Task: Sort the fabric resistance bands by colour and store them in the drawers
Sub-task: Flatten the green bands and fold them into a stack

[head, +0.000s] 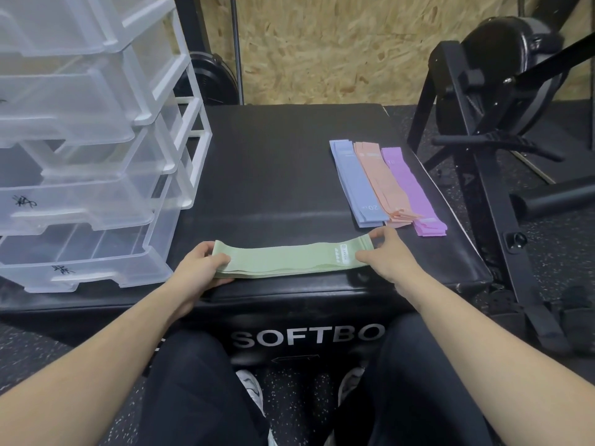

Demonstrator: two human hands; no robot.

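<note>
A flat stack of green bands (283,260) lies across the front of the black soft box (273,175). My left hand (201,267) grips its left end and my right hand (384,252) pinches its right end. At the box's right side lie three separate stacks side by side: blue bands (355,185), peach bands (381,183) and purple bands (413,194). A clear plastic drawer unit (90,140) stands at the left with its drawers pulled out; the drawers look empty.
A black exercise machine frame (489,130) stands close to the box's right edge. Weight plates (209,78) lean against the chipboard wall behind. My knees are against the front of the box.
</note>
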